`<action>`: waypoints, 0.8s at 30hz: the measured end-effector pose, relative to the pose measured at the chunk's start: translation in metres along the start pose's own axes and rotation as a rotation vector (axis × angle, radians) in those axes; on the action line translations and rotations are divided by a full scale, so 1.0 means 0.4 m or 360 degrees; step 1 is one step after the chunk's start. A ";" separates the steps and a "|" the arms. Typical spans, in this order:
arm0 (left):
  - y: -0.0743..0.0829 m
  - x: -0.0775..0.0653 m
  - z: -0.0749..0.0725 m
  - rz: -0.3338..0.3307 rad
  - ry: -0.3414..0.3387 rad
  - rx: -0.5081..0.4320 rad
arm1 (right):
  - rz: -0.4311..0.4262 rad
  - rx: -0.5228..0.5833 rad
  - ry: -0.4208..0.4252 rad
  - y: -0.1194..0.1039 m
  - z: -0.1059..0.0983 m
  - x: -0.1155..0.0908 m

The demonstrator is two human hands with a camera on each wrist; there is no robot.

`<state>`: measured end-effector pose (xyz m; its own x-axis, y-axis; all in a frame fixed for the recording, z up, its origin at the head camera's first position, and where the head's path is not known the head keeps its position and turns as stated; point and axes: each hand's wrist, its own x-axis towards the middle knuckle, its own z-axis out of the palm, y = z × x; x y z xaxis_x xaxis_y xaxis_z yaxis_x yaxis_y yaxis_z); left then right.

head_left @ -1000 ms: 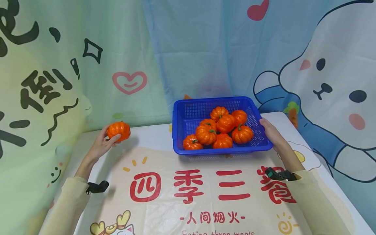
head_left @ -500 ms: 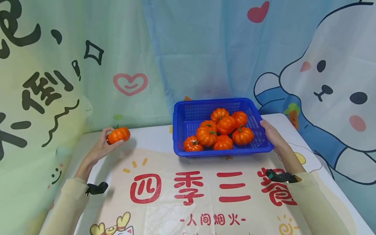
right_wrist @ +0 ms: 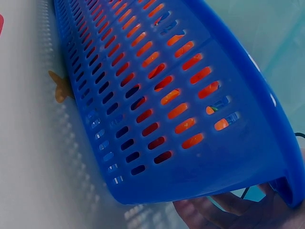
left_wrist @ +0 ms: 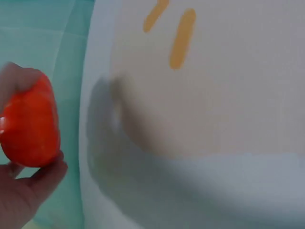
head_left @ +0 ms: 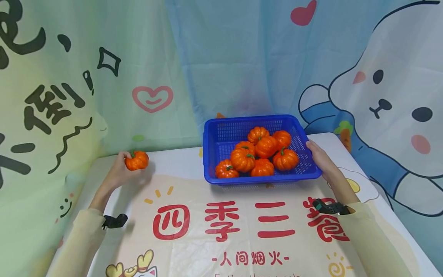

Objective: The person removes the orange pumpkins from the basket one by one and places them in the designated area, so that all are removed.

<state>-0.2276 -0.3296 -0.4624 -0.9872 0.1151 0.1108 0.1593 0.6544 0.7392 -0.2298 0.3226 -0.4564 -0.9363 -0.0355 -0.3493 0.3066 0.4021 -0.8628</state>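
Observation:
My left hand [head_left: 119, 171] holds a small orange pumpkin [head_left: 137, 160] over the far left of the table, with its green stem up beside the fingers. In the left wrist view the pumpkin [left_wrist: 33, 124] sits between fingers above and below it, and its shadow falls on the tabletop. A blue plastic basket [head_left: 263, 178] with slotted walls carries several similar pumpkins [head_left: 243, 159], mostly heaped toward its middle and right. My right hand [head_left: 319, 157] grips the basket's right end. From the right wrist view, its fingers [right_wrist: 224, 210] reach beneath the rim against the end wall.
The white table [head_left: 173, 161] bears a beige printed mat [head_left: 194, 254] with red lettering. A pale printed curtain [head_left: 228, 57] hangs close behind the table's back edge and along the left. Each wrist wears a black band [head_left: 115, 221].
The pumpkin in my left hand has turned, bringing its stem upward, and has shifted slightly left and down. The right hand and the basket have stayed in place.

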 end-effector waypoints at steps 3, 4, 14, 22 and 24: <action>0.001 0.003 0.003 -0.0073 -0.0015 0.0103 | -0.0004 0.0000 -0.0003 0.002 0.000 0.000; 0.000 0.004 0.004 -0.0111 -0.0031 0.0139 | 0.0000 0.0002 -0.0007 0.003 0.000 0.000; -0.030 0.016 0.019 -0.0316 -0.0130 0.0306 | 0.0011 0.0023 0.0007 0.004 0.000 0.002; -0.032 0.019 0.018 -0.0321 -0.0160 0.0337 | 0.0020 0.0042 -0.0017 -0.002 -0.004 0.002; -0.030 0.022 0.019 -0.0317 -0.0161 0.0345 | 0.0025 0.0042 -0.0012 -0.003 -0.006 0.002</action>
<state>-0.2382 -0.3307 -0.4753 -0.9947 0.0353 -0.0967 -0.0274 0.8144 0.5797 -0.2313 0.3243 -0.4550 -0.9302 -0.0364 -0.3653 0.3255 0.3785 -0.8665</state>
